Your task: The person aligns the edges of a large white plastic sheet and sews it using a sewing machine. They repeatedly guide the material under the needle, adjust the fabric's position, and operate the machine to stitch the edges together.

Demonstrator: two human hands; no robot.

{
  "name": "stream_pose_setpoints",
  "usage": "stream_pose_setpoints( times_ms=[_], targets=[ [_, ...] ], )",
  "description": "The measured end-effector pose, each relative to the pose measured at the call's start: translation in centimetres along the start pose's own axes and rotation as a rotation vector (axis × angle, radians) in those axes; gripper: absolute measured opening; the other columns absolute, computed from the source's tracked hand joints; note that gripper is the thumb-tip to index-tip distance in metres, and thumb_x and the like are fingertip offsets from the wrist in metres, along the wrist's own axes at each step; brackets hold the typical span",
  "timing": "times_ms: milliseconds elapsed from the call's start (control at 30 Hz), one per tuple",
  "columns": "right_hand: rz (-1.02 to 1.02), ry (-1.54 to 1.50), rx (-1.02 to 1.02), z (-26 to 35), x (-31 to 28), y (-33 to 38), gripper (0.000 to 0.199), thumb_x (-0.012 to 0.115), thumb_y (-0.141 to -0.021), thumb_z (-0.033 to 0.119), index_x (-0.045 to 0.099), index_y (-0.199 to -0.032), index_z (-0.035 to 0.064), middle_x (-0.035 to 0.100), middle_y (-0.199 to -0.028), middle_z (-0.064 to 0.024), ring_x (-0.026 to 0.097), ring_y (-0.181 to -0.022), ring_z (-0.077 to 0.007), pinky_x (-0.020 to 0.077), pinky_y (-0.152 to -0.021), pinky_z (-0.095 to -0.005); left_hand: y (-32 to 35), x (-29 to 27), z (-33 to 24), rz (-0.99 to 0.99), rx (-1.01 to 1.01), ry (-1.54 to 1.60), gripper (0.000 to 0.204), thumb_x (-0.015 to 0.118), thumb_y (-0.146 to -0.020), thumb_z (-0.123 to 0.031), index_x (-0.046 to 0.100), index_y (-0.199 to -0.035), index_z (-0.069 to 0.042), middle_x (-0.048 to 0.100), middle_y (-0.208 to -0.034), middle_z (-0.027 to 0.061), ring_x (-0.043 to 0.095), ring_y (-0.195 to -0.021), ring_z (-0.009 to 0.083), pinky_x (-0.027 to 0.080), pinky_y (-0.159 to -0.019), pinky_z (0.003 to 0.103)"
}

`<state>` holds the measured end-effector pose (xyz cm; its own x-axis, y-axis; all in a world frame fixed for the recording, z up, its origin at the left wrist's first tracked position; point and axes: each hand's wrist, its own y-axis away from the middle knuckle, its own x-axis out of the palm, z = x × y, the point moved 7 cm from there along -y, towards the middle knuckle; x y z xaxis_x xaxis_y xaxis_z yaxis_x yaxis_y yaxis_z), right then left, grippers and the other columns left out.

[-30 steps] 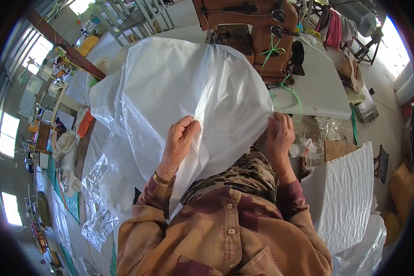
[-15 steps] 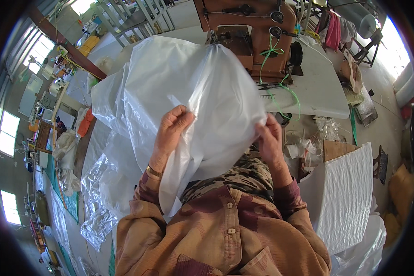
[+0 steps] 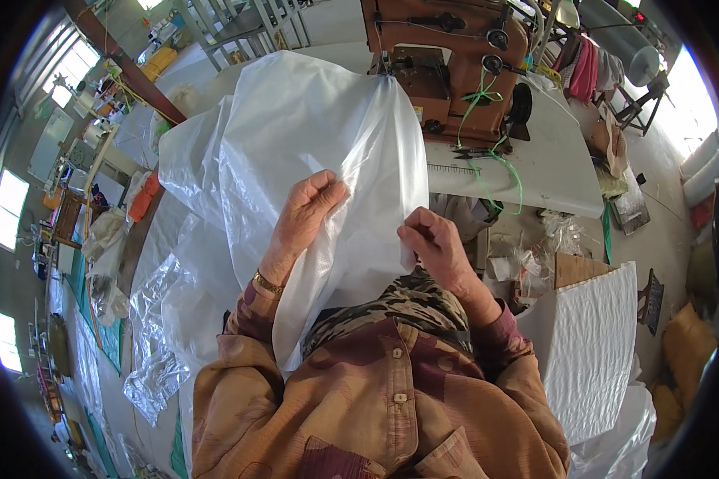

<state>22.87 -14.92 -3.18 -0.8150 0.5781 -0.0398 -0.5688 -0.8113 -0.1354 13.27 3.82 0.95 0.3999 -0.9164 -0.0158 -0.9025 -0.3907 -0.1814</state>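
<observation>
A large sheet of translucent white plastic (image 3: 295,120) spreads over the table and hangs down onto my lap. Its far corner runs up to the needle area of a brown sewing machine (image 3: 471,76). My left hand (image 3: 307,211) pinches a gathered fold of the sheet between thumb and fingers. My right hand (image 3: 438,249) is closed at the sheet's right edge, with thumb and index finger pressed together on it. Green string (image 3: 481,97) is tied on the machine and trails over the tabletop.
The pale tabletop (image 3: 551,172) carries a dark pair of snips (image 3: 475,153) near a printed ruler scale. Right of my lap stands a stack of white sheets (image 3: 591,343) against a brown board. Crumpled clear plastic (image 3: 164,311) lies at the left. A rusty post (image 3: 124,64) slants behind.
My right hand has moved left and slightly down, drawing the sheet's right edge inward, so the sheet looks narrower there. My left hand keeps its pinch on the fold.
</observation>
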Motion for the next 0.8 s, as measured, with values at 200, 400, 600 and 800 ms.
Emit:
stream_pose_setpoints(
  times_ms=[200, 400, 600, 800],
  targets=[
    [0.039, 0.116, 0.073, -1.4, 2.6, -1.1, 0.020, 0.063, -0.100, 0.015, 0.057, -0.092, -0.0019, 0.055, -0.064, -0.0042, 0.048, -0.058, -0.0082, 0.0427, -0.056, -0.0271, 0.4, 0.5, 0.5, 0.022, -0.038, -0.028, 0.024, 0.061, -0.104, -0.017, 0.057, -0.084, -0.004, 0.043, -0.076, -0.0095, 0.036, -0.071, 0.0018, 0.032, -0.061, 0.020],
    [0.142, -0.142, -0.041, 2.5, 4.0, -1.4, 0.021, 0.058, -0.104, 0.017, 0.056, -0.092, 0.0000, 0.057, -0.071, 0.0001, 0.053, -0.063, -0.0068, 0.0439, -0.058, -0.0247, 0.4, 0.9, 0.0, 0.047, -0.051, -0.129, 0.024, 0.065, -0.101, -0.016, 0.056, -0.083, -0.003, 0.044, -0.075, -0.0094, 0.036, -0.067, 0.0014, 0.032, -0.056, 0.021],
    [0.227, -0.315, 0.015, 1.8, 5.6, -1.6, 0.014, 0.060, -0.102, 0.013, 0.056, -0.096, 0.0013, 0.057, -0.079, 0.0013, 0.053, -0.069, -0.0060, 0.0467, -0.063, -0.0233, 0.4, 1.0, -0.2, 0.051, -0.042, -0.305, 0.020, 0.063, -0.101, -0.013, 0.058, -0.085, -0.002, 0.048, -0.072, -0.0087, 0.040, -0.068, 0.0005, 0.035, -0.058, 0.021],
    [0.247, -0.266, 0.021, 2.6, 6.6, -1.4, 0.011, 0.059, -0.101, 0.011, 0.056, -0.097, 0.0006, 0.057, -0.079, 0.0013, 0.055, -0.072, -0.0063, 0.0481, -0.065, -0.0237, 0.3, 1.4, -2.0, 0.042, 0.077, -0.457, 0.014, 0.061, -0.099, -0.007, 0.060, -0.090, 0.003, 0.048, -0.067, 0.0004, 0.040, -0.066, 0.0056, 0.039, -0.058, 0.026]
  ],
)
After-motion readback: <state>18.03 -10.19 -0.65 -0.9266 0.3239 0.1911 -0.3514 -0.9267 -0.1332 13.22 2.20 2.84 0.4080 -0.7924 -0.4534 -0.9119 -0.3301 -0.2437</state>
